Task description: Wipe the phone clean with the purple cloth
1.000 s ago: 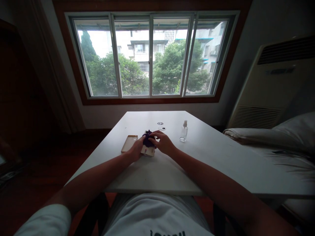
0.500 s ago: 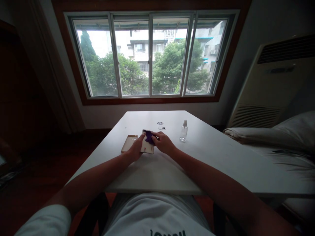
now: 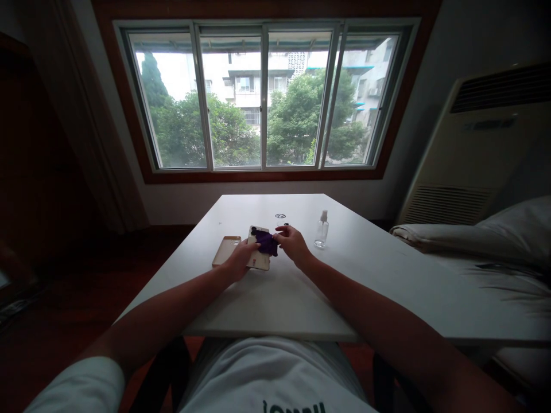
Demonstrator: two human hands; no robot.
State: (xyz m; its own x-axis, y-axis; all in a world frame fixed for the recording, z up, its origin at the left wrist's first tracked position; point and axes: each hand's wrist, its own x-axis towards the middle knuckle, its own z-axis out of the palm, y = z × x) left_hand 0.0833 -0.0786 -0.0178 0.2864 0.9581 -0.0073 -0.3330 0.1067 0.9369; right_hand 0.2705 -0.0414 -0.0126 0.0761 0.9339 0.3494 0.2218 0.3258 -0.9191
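My left hand (image 3: 240, 257) is closed around the left edge of a pale gold smartphone (image 3: 259, 263), tilted with its back and dark camera lenses upward. Across the phone's back lies a crumpled purple cloth (image 3: 267, 244), and my left thumb rests at its near left side. My right hand (image 3: 293, 243) pinches the cloth's right edge between thumb and fingers. Just left of the phone, an open gold phone case (image 3: 224, 250) lies on the white table (image 3: 275, 304), partly covered by my left hand.
A clear spray bottle (image 3: 321, 230) stands right of my right hand. Beyond the phone lies a small black-patterned round piece (image 3: 280, 216), with another small flat piece (image 3: 282, 223) partly hidden behind my right fingers. A cushioned seat (image 3: 482, 252) borders the table's right side.
My right hand has shifted slightly right and up, drawing the cloth's edge outward. The cloth is more spread across the phone, and my left thumb has come down onto it.
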